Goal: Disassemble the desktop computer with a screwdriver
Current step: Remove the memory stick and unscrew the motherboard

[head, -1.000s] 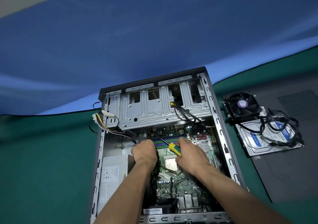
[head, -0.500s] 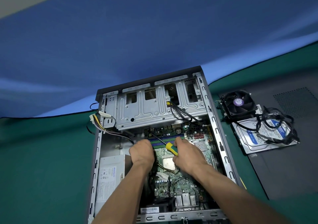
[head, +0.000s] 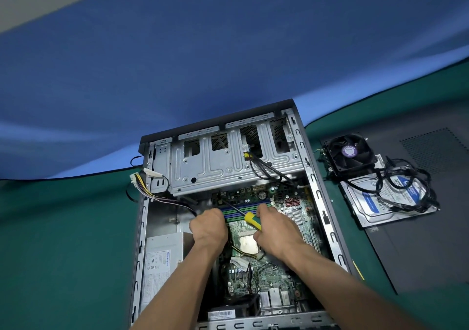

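Observation:
The open desktop case [head: 320, 197] lies on its side on the green mat, with the green motherboard [head: 269, 276] exposed. My right hand [head: 276, 230] grips a yellow and green screwdriver [head: 251, 220]; its dark shaft slants up and left to the board's upper left corner. My left hand [head: 209, 228] is curled beside it at the left end of the RAM slots [head: 241, 210]; what its fingers touch is hidden. The bare CPU [head: 248, 244] shows between my wrists.
A silver drive cage [head: 228, 169] fills the case's top, a power supply [head: 162, 258] its left with loose cables [head: 142, 180]. Right of the case lie a black fan [head: 351, 152], a hard drive [head: 385, 202] under tangled cables, and a dark side panel [head: 431, 243].
The view has shifted slightly, so the case sits a little lower left in frame. Both hands and the screwdriver keep the same place on the board.

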Available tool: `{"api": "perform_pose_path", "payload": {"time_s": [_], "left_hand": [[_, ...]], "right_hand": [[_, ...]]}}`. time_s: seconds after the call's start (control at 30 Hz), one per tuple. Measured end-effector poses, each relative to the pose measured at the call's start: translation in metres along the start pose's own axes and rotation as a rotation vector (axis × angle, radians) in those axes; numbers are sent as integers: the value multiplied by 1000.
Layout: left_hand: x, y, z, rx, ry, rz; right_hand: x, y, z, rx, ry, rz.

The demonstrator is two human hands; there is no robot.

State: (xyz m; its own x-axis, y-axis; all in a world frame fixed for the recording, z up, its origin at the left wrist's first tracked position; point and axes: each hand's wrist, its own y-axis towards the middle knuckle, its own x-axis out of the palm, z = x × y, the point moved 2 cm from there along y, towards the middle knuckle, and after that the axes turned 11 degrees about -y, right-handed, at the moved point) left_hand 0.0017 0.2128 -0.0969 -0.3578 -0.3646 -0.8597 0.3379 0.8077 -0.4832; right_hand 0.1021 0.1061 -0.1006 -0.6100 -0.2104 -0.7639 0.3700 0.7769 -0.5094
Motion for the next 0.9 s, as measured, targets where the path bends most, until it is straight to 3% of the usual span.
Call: {"api": "perform_pose_path", "payload": {"time_s": [0.23, 0.5, 0.6, 0.77, 0.9], "left_hand": [[-22, -17, -3, 65, -253, 21], [-55, -61, -28, 161, -913, 101], [-68, -75, -34, 210, -1049, 178], [-94, -102, -13, 426, -1011, 258], [-117, -120, 12, 590, -912, 382]], "right_hand": [[-2, -6, 0, -19, -177, 9], [-23, -35, -13, -230, -252, 262], [-40, -52, -14, -124, -51, 314], [-71, -74, -21, -99, 674, 249], [-100, -92, -14, -164, 854, 191]]}}
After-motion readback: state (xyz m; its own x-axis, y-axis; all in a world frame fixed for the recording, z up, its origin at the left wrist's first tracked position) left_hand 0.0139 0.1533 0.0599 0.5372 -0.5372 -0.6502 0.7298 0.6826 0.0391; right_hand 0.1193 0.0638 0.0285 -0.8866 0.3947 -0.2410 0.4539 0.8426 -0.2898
